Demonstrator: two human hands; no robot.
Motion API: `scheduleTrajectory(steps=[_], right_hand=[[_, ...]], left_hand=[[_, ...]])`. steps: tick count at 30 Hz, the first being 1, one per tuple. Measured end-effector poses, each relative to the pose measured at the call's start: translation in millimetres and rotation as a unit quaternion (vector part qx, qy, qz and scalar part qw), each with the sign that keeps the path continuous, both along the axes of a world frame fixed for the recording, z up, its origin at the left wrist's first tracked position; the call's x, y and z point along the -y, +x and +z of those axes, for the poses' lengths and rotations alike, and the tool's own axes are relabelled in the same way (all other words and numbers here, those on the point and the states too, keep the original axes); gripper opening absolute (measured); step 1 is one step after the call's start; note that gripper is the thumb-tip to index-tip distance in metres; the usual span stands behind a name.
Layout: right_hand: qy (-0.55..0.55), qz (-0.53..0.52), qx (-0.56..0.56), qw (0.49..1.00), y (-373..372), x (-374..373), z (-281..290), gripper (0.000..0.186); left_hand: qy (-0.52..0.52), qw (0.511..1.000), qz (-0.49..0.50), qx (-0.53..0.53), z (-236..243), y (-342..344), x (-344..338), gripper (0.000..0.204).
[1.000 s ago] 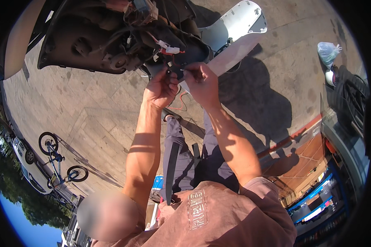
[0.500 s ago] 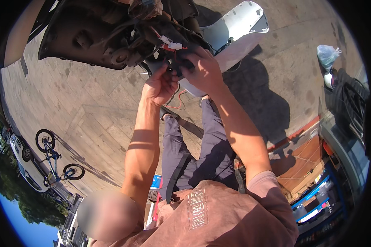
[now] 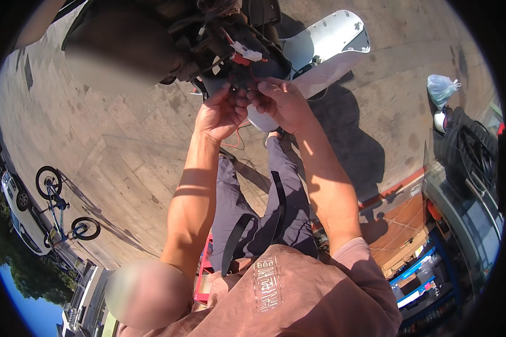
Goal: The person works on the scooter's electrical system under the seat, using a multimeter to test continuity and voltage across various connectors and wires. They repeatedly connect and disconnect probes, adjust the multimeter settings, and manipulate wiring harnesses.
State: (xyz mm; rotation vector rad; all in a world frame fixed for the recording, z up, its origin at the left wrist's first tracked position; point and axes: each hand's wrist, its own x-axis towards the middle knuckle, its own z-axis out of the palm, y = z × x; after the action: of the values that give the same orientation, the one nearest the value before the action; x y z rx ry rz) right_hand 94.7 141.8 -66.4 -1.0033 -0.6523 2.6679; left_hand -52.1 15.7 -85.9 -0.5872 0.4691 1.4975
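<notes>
My left hand [image 3: 222, 114] and my right hand [image 3: 284, 105] meet fingertip to fingertip in front of the exposed wiring of a vehicle that looks like a scooter. Both hands are closed in a pinch. Something small and dark sits at the fingertips, with what may be a thin wire; shadow hides its kind. Just beyond the fingers hangs a white plug connector [image 3: 246, 51] with a red connector [image 3: 240, 59] against it. Black cables [image 3: 208, 33] run behind them.
A white body panel [image 3: 329, 39] stands beyond my right hand. An orange-red cord [image 3: 234, 141] lies on the paving by my feet. Farther off are a bicycle [image 3: 58, 205] and a white car [image 3: 25, 216] at left, and a tied plastic bag [image 3: 441, 90] at right.
My right hand has drawn back from the wiring and turned, its fingertips now beside the left ones. The connectors show more fully. The whole view has shifted slightly.
</notes>
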Motion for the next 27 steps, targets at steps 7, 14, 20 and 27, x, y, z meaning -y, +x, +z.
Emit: scheduleTrajectory(steps=[7, 14, 20, 27], right_hand=[[0.12, -0.006, 0.054, 0.991, -9.3, 10.7, 2.2, 0.022], [0.085, -0.019, 0.057, 0.995, -11.0, 11.9, 1.3, 0.021], [-0.013, -0.028, 0.013, 0.999, -3.8, 8.2, -6.4, 0.023], [-0.024, -0.034, -0.001, 0.999, -1.3, 10.0, -10.9, 0.019]], left_hand=[[0.032, 0.999, -0.004, 0.014, -6.7, -4.6, 5.8, 0.022], [-0.034, 0.998, 0.004, -0.055, -1.9, 0.7, 1.4, 0.021], [0.017, 0.999, 0.024, -0.028, 3.7, -0.9, 0.4, 0.018], [-0.065, 0.988, -0.032, -0.135, 7.7, -0.3, -3.0, 0.017]])
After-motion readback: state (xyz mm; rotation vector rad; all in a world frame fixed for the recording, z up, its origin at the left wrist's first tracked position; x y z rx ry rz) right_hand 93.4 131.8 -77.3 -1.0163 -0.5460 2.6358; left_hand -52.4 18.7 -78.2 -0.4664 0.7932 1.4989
